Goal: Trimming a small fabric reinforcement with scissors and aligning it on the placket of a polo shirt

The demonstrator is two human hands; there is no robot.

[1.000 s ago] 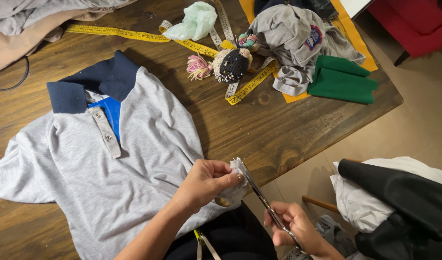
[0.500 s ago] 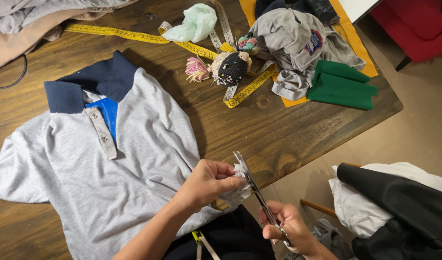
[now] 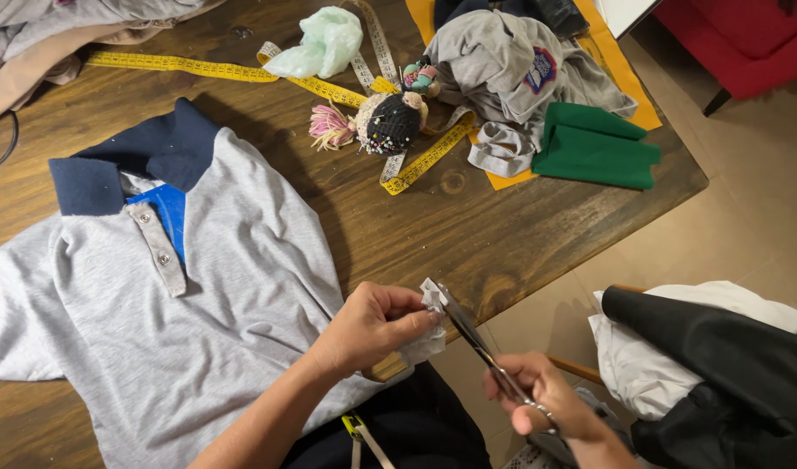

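From my feed, both of my forearms are bare, no sleeves reaching the wrists. My left hand (image 3: pixel 372 326) and right hand (image 3: pixel 546 404) wear no gloves, rings or watch that I can see. Dark, near-black clothing covers my lap at the near edge.

Left hand (image 3: pixel 372 328) pinched shut, fingers curled; right hand (image 3: pixel 546 404) clenched, lower right.
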